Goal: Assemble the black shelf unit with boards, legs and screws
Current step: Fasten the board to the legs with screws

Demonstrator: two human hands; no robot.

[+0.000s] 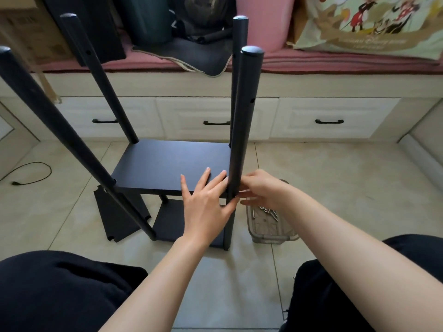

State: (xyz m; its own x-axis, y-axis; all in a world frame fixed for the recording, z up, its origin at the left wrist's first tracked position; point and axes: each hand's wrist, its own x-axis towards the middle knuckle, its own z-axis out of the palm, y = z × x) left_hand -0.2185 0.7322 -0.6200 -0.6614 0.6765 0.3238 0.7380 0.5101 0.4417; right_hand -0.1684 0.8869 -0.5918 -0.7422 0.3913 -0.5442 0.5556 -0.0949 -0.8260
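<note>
Pressing flat, your left hand (pixel 206 207) rests open-fingered on the matte black shelf board (pixel 167 164); your right hand (pixel 261 190) pinches beside the round black leg (pixel 242 130), contents unclear.

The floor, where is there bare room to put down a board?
Bare beige tile floor lies right of the clear plastic screw tub, up to the white drawers. More lies left of the loose black board, by the black cable. Around the black shelf unit is crowded.

Beige tiled floor (pixel 335 178), white drawers (pixel 333 117) — pink cushion (pixel 311 59)
</note>
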